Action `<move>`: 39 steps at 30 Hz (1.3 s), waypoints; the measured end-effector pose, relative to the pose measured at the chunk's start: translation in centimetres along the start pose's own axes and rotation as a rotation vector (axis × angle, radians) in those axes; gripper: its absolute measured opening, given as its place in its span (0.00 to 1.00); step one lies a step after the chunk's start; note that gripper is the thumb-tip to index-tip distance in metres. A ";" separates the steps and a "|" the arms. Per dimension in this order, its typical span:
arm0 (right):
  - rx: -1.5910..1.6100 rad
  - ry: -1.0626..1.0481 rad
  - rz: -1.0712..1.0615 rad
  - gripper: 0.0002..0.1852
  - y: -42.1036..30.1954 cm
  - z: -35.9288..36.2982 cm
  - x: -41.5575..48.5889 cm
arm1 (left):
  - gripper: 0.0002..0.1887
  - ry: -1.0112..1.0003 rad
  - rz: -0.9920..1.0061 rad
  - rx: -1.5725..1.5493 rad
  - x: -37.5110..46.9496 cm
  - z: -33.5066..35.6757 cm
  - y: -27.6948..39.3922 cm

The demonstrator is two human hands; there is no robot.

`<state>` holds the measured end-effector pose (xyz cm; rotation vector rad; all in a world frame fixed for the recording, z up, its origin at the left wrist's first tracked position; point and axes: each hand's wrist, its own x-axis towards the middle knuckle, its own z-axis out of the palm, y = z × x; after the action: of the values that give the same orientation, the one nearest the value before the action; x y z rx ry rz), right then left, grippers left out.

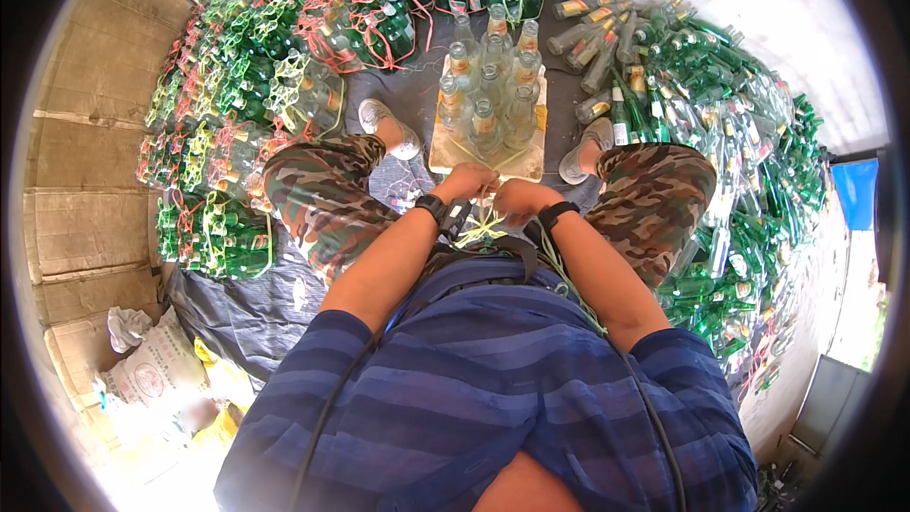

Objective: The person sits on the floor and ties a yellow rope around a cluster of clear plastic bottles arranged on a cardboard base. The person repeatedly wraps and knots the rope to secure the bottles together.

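Several clear glass bottles (489, 89) stand upright in a tight cluster on a low square board (455, 160) between my feet. A pale yellow plastic strap (522, 156) runs around the near side of the cluster, low down. Just in front of the board, my left hand (471, 181) pinches the strap near its ends. Close beside it, my right hand (525, 198) has its fingers curled around the strap too. Loose yellow strands (482, 229) hang below both hands, near my waist. The exact finger grip is partly hidden.
Strapped bundles of green and clear bottles (242, 78) are stacked on the left. Loose bottles (711, 85) form a heap on the right. Cardboard (92, 178) lines the left wall, and a printed sack (160, 363) lies behind me. Dark sheeting (234, 306) covers the floor.
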<state>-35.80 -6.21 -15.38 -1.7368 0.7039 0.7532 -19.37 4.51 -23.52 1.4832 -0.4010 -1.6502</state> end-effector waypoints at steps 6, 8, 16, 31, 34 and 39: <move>-0.335 0.568 -0.169 0.11 4.7 -4.6 1.9 | 0.18 0.002 -0.046 0.058 -0.8 0.9 1.4; 0.203 0.533 -0.138 0.12 5.0 -3.7 2.4 | 0.18 -0.029 -0.051 0.059 -0.6 1.4 1.9; 0.684 0.107 -0.123 0.10 1.0 -0.5 1.1 | 0.14 0.022 0.374 0.543 -0.6 -0.1 0.1; 0.903 0.273 -0.056 0.08 -0.1 -0.5 1.0 | 0.16 0.031 0.339 0.781 -3.3 0.6 3.0; 0.909 0.300 -0.017 0.07 0.7 -0.8 2.7 | 0.16 0.070 0.464 1.203 -4.8 -0.4 4.6; 0.942 0.359 -0.111 0.09 4.8 -0.2 7.3 | 0.16 0.194 0.394 1.381 -12.4 -1.3 12.5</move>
<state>-34.91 -8.33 -23.84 -1.0156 0.9865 -0.0231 -14.39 7.03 -6.78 2.2308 -1.8161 -0.7891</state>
